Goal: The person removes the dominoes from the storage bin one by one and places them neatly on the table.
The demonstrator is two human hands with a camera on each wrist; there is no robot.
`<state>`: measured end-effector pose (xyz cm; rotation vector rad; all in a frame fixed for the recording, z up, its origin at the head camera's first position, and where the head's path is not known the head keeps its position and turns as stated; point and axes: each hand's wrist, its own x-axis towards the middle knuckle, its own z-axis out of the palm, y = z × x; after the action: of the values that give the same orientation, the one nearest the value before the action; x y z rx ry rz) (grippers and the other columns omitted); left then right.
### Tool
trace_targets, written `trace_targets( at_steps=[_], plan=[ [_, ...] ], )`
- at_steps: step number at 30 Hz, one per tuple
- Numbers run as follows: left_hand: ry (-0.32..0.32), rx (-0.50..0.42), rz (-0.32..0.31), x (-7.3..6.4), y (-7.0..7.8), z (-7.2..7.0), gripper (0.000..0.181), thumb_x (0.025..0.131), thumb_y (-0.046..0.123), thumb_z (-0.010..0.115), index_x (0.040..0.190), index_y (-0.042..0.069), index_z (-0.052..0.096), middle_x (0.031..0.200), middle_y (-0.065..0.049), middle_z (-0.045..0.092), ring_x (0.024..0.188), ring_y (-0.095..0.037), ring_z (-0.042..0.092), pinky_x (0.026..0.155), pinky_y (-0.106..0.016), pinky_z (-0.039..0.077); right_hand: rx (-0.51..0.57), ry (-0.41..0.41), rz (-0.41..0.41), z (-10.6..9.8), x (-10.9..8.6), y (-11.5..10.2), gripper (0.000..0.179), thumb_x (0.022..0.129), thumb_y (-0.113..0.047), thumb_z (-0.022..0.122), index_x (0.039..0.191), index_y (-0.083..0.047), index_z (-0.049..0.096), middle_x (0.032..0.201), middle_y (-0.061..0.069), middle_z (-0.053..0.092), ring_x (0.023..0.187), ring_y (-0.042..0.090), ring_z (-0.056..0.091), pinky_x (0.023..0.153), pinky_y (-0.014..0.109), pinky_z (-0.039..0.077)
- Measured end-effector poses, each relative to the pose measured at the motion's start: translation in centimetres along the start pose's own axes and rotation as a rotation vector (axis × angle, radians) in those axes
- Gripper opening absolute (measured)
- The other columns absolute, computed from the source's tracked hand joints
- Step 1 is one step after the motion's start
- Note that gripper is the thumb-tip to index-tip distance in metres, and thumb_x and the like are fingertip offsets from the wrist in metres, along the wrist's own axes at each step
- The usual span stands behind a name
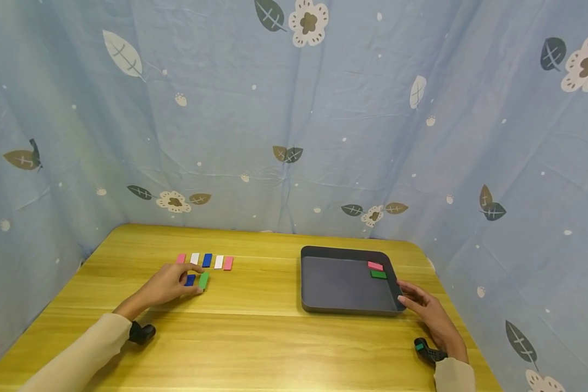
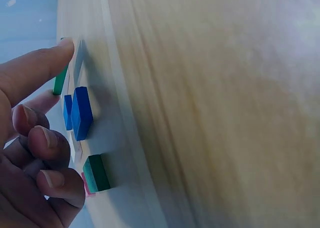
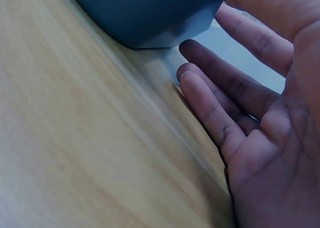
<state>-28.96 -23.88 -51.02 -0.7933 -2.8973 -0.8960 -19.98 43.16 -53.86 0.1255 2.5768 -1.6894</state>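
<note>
My left hand (image 1: 169,283) pinches a light green rectangular block (image 1: 203,281) between thumb and index finger, over the left of the table. In the left wrist view that green block (image 2: 60,80) stands between those two fingertips, the other fingers curled. Next to it lies a blue block (image 1: 190,280). Another green block (image 2: 96,173), seen in the left wrist view, is hidden in the head view. My right hand (image 1: 428,310) touches the right side of a dark grey tray (image 1: 353,312) with thumb and fingertip; its other fingers (image 3: 205,95) extend loosely below.
Behind the left hand runs a row of blocks: pink (image 1: 181,258), white (image 1: 195,258), blue (image 1: 207,260), white (image 1: 219,262) and pink (image 1: 228,263). Inside the tray, a pink block (image 1: 375,266) and a green block (image 1: 379,275) lie near the right wall. A patterned curtain (image 1: 284,109) surrounds the table.
</note>
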Motion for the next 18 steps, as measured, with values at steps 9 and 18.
trace_targets(
  at_steps=[9, 18],
  plan=[
    [-0.031, -0.003, -0.021, 0.05, -0.15, 0.12, 0.046, 0.086, 0.028, 0.086, 0.121, 0.002, 0.072, 0.062, 0.006, 0.044, 0.054, -0.006, 0.035, 0.053, -0.024, 0.029, 0.0, 0.004, 0.015, 0.04, 0.18, 0.18, 0.066, 0.1, -0.042, 0.068, 0.156, -0.016, 0.045, 0.155, 0.011, 0.044, 0.121, 0.012, 0.053, 0.095, 0.022, 0.047],
    [-0.06, -0.009, -0.055, 0.51, -0.24, 0.17, 0.044, 0.086, 0.026, 0.086, 0.12, 0.003, 0.073, 0.066, 0.003, 0.047, 0.057, -0.009, 0.038, 0.054, -0.025, 0.031, 0.001, 0.015, 0.024, -0.04, 0.3, 0.26, 0.067, 0.099, -0.043, 0.069, 0.156, -0.017, 0.045, 0.155, 0.01, 0.045, 0.121, 0.015, 0.053, 0.095, 0.024, 0.047]
  ],
)
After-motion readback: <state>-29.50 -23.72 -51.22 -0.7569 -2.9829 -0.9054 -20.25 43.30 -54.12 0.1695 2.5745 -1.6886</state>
